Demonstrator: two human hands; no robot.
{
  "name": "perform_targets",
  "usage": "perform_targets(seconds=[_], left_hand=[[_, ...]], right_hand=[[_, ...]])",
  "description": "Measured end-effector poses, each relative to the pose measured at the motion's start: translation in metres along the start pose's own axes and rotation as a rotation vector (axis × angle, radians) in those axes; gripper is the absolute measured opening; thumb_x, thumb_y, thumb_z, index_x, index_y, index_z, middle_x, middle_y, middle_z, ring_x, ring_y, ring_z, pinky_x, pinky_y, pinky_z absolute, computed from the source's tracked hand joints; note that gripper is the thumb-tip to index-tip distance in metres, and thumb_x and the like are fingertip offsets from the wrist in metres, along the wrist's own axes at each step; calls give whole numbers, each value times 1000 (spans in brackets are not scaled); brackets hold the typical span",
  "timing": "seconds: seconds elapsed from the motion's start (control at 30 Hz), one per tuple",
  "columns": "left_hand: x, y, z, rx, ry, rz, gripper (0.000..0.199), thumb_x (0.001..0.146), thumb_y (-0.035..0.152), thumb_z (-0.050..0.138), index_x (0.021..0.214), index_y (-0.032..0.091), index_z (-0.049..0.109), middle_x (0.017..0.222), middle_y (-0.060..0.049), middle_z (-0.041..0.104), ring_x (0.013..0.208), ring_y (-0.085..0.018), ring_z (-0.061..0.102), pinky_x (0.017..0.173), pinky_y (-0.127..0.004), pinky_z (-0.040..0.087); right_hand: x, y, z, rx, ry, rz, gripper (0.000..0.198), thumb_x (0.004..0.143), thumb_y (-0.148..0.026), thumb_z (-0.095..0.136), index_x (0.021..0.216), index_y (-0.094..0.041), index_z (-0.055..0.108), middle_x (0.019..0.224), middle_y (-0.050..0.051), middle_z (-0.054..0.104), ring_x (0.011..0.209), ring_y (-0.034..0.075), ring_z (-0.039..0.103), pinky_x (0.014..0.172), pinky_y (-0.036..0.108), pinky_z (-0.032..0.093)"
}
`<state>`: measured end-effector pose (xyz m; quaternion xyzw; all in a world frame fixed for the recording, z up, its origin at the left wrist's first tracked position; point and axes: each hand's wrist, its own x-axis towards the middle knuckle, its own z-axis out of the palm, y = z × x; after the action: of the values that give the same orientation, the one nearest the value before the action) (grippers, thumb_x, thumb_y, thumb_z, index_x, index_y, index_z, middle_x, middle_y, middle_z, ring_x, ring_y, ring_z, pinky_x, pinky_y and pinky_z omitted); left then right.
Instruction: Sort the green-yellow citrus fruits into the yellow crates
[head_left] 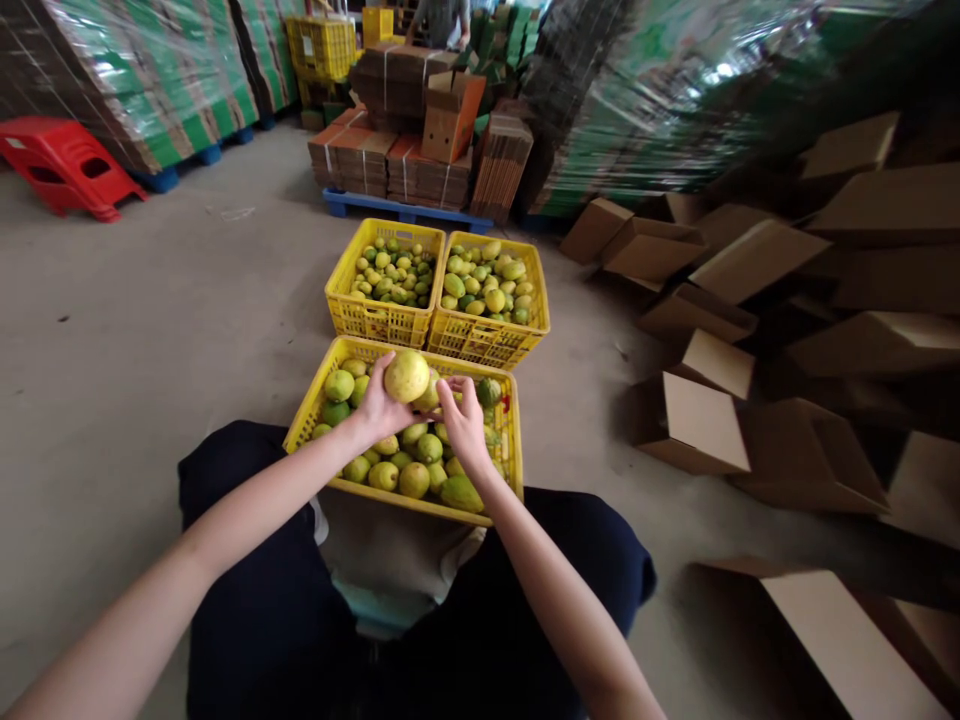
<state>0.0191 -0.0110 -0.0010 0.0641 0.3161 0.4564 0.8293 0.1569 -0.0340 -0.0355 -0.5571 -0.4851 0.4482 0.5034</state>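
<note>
Fruit (406, 376), yellow and round, sat in the curled fingers of the left hand (380, 403) near the centre of the frame, above a yellow crate (516, 450). The right hand (463, 415) had bent fingers beside a second fruit (429, 394), partly hidden behind the first; whether they gripped it I could not tell. At the top edge, a person (441, 20) was cut off.

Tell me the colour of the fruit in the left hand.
The fruit in the left hand is pale yellow, best seen in the head view.
</note>
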Motion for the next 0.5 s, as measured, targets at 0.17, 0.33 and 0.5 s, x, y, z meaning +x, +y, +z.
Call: perform_targets(seconds=[0.17, 0.33, 0.5], left_hand=[[4, -12, -5, 98, 7, 13, 38, 91, 47, 57, 109, 15, 68, 99, -12, 77, 106, -31, 71, 97, -46, 57], [7, -22, -5, 258, -72, 87, 32, 88, 33, 64, 114, 15, 70, 111, -11, 76, 115, -29, 68, 100, -39, 54], [6, -4, -5, 378, -97, 260, 35, 79, 22, 73, 114, 24, 69, 111, -3, 72, 101, -20, 69, 82, -28, 57]], right_hand=[[-7, -4, -3, -125, -155, -89, 55, 76, -65, 72, 110, -24, 60, 116, 9, 61, 109, 27, 62, 92, 43, 59], [-10, -5, -1, 22, -128, -12, 55, 72, -61, 79, 108, -24, 59, 101, 4, 66, 93, 24, 65, 87, 41, 60], [-6, -24, -13, 241, -134, 14, 48, 71, -52, 82, 105, -24, 65, 106, 4, 70, 97, 23, 68, 87, 37, 60]])
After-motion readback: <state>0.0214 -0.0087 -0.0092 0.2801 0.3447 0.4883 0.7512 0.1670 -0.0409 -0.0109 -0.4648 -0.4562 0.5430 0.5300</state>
